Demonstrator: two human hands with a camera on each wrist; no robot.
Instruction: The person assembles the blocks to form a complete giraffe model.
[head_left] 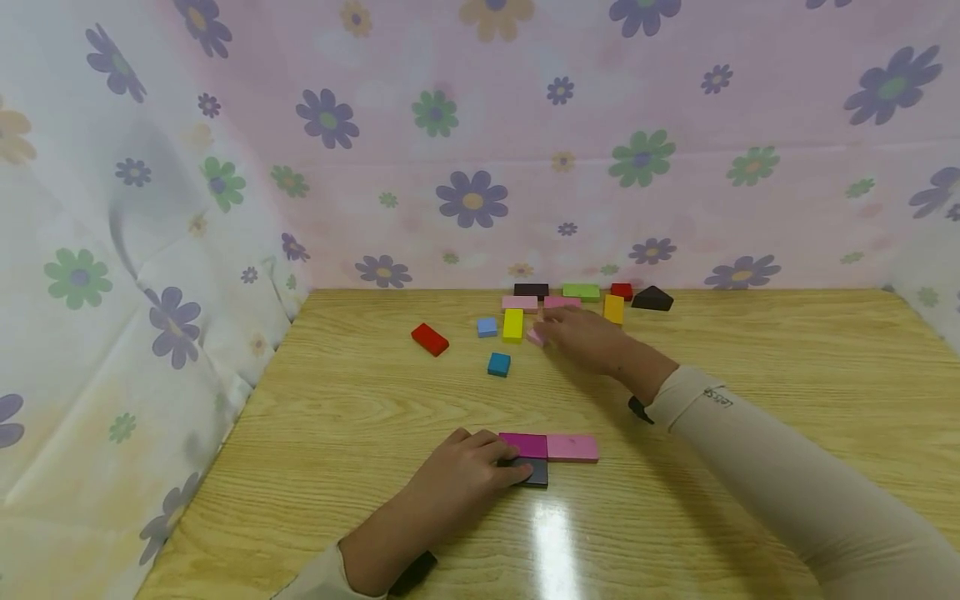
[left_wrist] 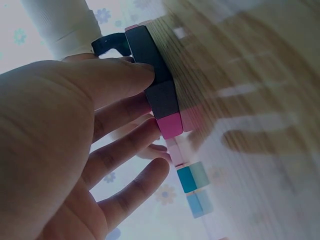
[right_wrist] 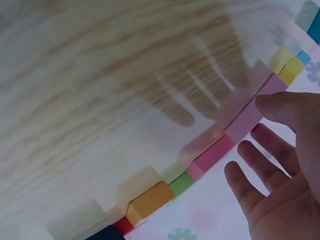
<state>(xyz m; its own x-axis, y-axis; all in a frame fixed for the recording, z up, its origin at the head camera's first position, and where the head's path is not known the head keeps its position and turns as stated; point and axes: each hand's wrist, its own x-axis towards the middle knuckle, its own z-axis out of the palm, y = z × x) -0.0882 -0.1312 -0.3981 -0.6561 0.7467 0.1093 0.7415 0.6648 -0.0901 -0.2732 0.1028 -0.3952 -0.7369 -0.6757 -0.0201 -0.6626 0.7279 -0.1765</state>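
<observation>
My left hand (head_left: 465,468) rests at the left end of a small group of flat blocks. Its thumb lies on a dark grey block (head_left: 537,473), and fingertips touch the magenta block (head_left: 525,447) behind it. A pink block (head_left: 573,449) lies flush against the magenta one's right side. Farther back, my right hand (head_left: 581,335) reaches among loose blocks and pinches a light pink block (right_wrist: 250,117), thumb on its near side and fingers behind. That block is mostly hidden by the hand in the head view.
Around the right hand lie a yellow block (head_left: 513,326), an orange block (head_left: 613,309), and a deep pink block (right_wrist: 212,156). Blue pieces (head_left: 498,365) and a red block (head_left: 430,339) lie further left. A black triangle (head_left: 652,298) sits by the flowered cloth (head_left: 480,242) at the back.
</observation>
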